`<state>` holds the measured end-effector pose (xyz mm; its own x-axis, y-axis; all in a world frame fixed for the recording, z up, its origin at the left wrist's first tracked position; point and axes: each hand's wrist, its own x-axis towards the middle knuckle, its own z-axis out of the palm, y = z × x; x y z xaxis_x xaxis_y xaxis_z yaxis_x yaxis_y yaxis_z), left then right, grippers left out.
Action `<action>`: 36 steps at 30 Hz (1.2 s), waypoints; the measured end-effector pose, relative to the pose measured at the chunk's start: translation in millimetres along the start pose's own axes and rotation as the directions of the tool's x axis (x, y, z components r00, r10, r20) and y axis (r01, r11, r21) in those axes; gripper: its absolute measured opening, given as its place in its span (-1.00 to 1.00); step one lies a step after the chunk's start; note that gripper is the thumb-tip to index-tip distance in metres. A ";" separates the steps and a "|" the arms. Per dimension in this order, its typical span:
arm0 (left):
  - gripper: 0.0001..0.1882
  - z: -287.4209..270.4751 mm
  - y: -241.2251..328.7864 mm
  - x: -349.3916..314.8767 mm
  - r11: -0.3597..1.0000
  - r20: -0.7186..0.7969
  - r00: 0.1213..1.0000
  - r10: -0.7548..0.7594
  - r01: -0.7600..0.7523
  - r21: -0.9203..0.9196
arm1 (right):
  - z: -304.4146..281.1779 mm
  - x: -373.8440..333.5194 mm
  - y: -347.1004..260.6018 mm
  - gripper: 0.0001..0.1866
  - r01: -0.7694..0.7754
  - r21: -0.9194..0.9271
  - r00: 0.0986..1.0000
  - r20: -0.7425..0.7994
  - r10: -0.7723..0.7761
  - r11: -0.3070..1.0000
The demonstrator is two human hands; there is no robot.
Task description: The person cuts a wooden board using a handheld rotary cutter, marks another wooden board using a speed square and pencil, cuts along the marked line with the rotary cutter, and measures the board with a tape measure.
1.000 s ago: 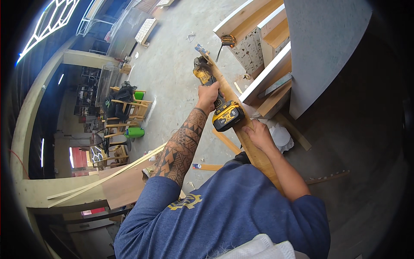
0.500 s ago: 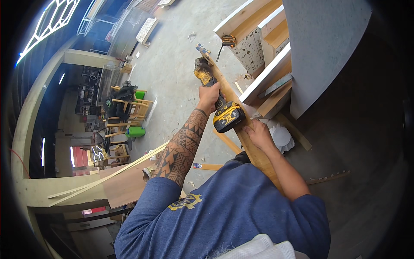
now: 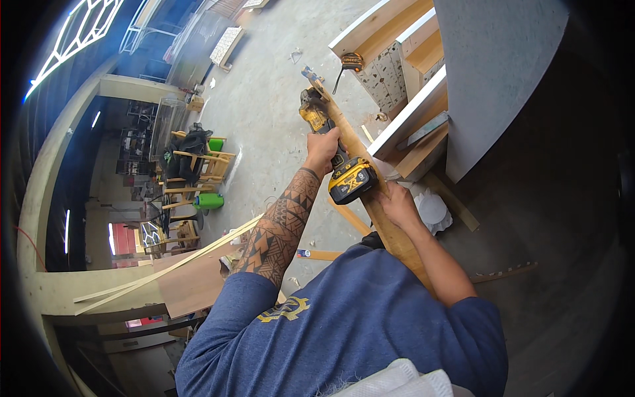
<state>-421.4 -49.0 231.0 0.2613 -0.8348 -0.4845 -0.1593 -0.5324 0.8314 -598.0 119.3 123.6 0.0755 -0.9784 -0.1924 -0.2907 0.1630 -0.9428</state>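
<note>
My left hand [image 3: 323, 148] is closed around the body of a yellow and black cordless angle grinder [image 3: 352, 182], its battery end toward me. The grinder's head lies against the left edge of a long wooden board [image 3: 395, 241], near the board's far end. That board slants from my torso away to the upper left. With my right hand [image 3: 399, 206] I grip the board close to the battery; part of the fingers is hidden. A small blue-tipped piece [image 3: 309, 73] shows at the board's far end.
To the right stand white-edged wooden compartments [image 3: 410, 119] with a large grey curved panel [image 3: 509, 73]. An orange and black tape measure [image 3: 352, 62] is at their edge. Thin wood strips [image 3: 178, 267] lie at left, with a green container [image 3: 209, 201] beyond. A wood piece [image 3: 324, 255] lies below the board.
Almost nothing differs. The battery end of the grinder has shifted very slightly to the right; both hands keep their holds.
</note>
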 end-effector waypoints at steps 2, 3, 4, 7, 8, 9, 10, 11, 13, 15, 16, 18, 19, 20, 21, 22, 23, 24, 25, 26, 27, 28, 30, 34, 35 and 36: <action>-0.76 -1.4 -0.3 0.2 1.000 -0.009 1.000 0.007 -0.007 -0.003 | 0.1 0.5 -1.7 -0.59 -0.004 -0.009 1.000 0.012 0.004 1.000; -0.77 -2.2 -0.8 0.3 1.000 -0.016 1.000 0.014 -0.014 -0.004 | 0.5 0.7 -2.8 -0.59 -0.003 -0.012 1.000 0.013 0.003 1.000; -0.77 -0.7 -0.2 -0.9 1.000 -0.013 1.000 0.015 -0.015 -0.006 | -0.6 0.5 -3.9 -0.58 -0.004 -0.016 1.000 0.009 0.004 1.000; -0.78 2.1 0.6 -3.5 0.999 -0.016 0.999 0.028 -0.029 -0.020 | -0.3 2.5 -2.8 -0.58 -0.032 -0.049 0.999 0.023 0.033 0.998; -0.79 2.0 0.7 -3.7 0.999 -0.007 1.000 0.029 -0.029 -0.020 | -0.2 2.9 -3.0 -0.58 -0.030 -0.049 0.999 0.025 0.031 0.998; -0.79 1.9 0.9 -4.0 0.999 0.003 1.000 0.030 -0.030 -0.020 | -0.3 3.2 -3.3 -0.59 -0.026 -0.028 0.999 0.025 0.027 0.999; -0.79 1.1 0.2 -3.7 0.999 0.001 1.000 0.030 -0.030 -0.022 | 0.1 3.5 -3.6 -0.61 -0.022 -0.007 0.999 0.027 0.022 1.000; -0.79 0.3 -0.4 -3.4 0.999 0.007 1.000 0.027 -0.027 -0.029 | 0.0 3.4 -4.2 -0.61 -0.019 -0.009 0.999 0.028 0.020 1.000; -0.79 -0.8 -2.4 -2.8 0.999 0.013 1.000 0.025 -0.025 -0.037 | -0.8 2.4 -5.6 -0.64 0.008 -0.030 1.000 0.007 -0.007 1.000; -0.81 -1.4 -5.0 -2.2 0.999 0.005 0.999 0.038 -0.038 -0.001 | -0.1 3.0 -4.5 -0.66 0.010 -0.045 1.000 0.013 -0.010 0.999; -0.81 -1.0 -5.5 -2.7 0.999 0.004 0.999 0.039 -0.039 -0.003 | -0.3 3.2 -4.9 -0.67 0.011 -0.057 1.000 0.018 -0.010 0.998; -0.80 -0.4 -6.2 -3.6 0.999 -0.021 0.999 0.031 -0.030 0.015 | -0.8 2.7 -6.9 -0.68 0.004 -0.053 1.000 0.017 -0.003 0.999; -0.80 -0.4 -6.2 -4.5 0.999 -0.022 0.999 0.031 -0.031 0.012 | -1.4 2.4 -8.0 -0.68 -0.005 -0.048 1.000 0.013 0.006 0.999; -0.80 -0.4 -6.4 -5.6 0.999 -0.011 0.999 0.034 -0.034 0.014 | -1.2 2.5 -7.4 -0.68 -0.004 -0.050 1.000 0.013 0.004 0.999; -0.80 -0.3 -6.2 -6.5 0.999 0.001 0.999 0.037 -0.037 0.015 | -0.4 2.9 -6.1 -0.69 0.000 -0.042 1.000 0.010 0.001 0.999; -0.80 -0.3 -6.8 -6.4 0.999 -0.001 0.999 0.038 -0.038 0.012 | 0.3 3.3 -5.1 -0.70 0.004 -0.035 1.000 0.007 -0.004 0.999; -0.78 0.4 -7.6 -6.4 0.999 -0.010 0.999 0.042 -0.042 -0.002 | 1.4 4.3 -3.7 -0.70 0.007 -0.037 1.000 0.009 -0.006 0.999; -0.76 1.0 -8.4 -6.4 0.999 -0.018 0.999 0.047 -0.047 -0.016 | 2.8 5.5 -1.8 -0.72 -0.002 -0.041 1.000 0.010 0.002 0.999; -0.76 0.9 -9.3 -6.5 0.999 -0.021 0.999 0.048 -0.048 -0.020 | 3.8 6.4 -1.0 -0.73 -0.009 -0.045 1.000 0.013 0.010 0.999; -0.76 0.8 -10.2 -6.6 0.998 -0.023 0.998 0.055 -0.055 -0.011 | 4.5 7.0 -0.2 -0.73 -0.006 -0.048 1.000 0.015 0.007 0.999; -0.76 0.5 -11.0 -6.7 0.998 -0.026 0.998 0.062 -0.062 -0.003 | 5.1 7.6 0.6 -0.73 -0.010 -0.053 1.000 0.019 0.011 0.999; -0.76 0.8 -10.8 -7.3 0.998 -0.027 0.998 0.063 -0.063 -0.007 | 5.0 8.2 0.5 -0.74 -0.016 -0.059 1.000 0.022 0.017 0.998; -0.76 1.6 -10.1 -8.4 0.998 -0.024 0.998 0.056 -0.056 0.001 | 6.1 8.7 -0.5 -0.74 -0.013 -0.058 1.000 0.015 0.014 0.998; -0.75 1.2 -13.0 -6.4 0.997 -0.019 0.997 0.072 -0.072 -0.019 | 9.4 10.9 3.5 -0.75 0.016 -0.039 1.000 -0.004 -0.016 0.999; -0.75 1.1 -13.7 -7.3 0.997 -0.023 0.996 0.082 -0.083 -0.012 | 8.9 10.6 2.4 -0.75 0.020 -0.043 1.000 -0.002 -0.021 0.999; -0.75 0.9 -14.2 -8.0 0.996 -0.027 0.995 0.093 -0.093 -0.005 | 8.9 10.3 1.1 -0.76 0.010 -0.052 1.000 0.001 -0.010 0.999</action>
<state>-422.1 -34.9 222.9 0.2712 -0.8766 -0.3975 -0.1777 -0.4515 0.8744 -589.1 110.6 118.1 0.0794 -0.9799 -0.1831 -0.3388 0.1462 -0.9294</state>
